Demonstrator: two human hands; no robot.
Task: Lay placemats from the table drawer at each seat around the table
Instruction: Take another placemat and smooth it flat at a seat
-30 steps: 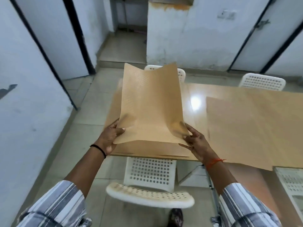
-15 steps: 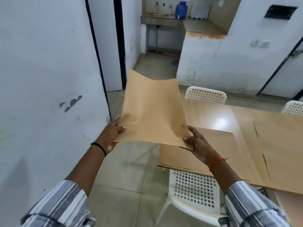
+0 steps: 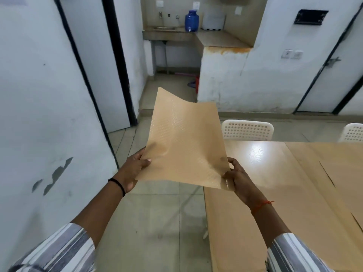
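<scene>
While pinched at its near corners by both hands (image 3: pixel 186 173), tan placemat (image 3: pixel 186 146) aloft beside table (image 3: pixel 275 193).

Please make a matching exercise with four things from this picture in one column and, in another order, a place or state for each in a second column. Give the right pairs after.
Things:
1. placemat
2. blue water container
3. white chair
4. left hand

Places or states:
A. on the counter at the back
B. at the far side of the table
C. held in the air by both hands
D. has a black band at its wrist

Pairs: 1-C, 2-A, 3-B, 4-D
</scene>
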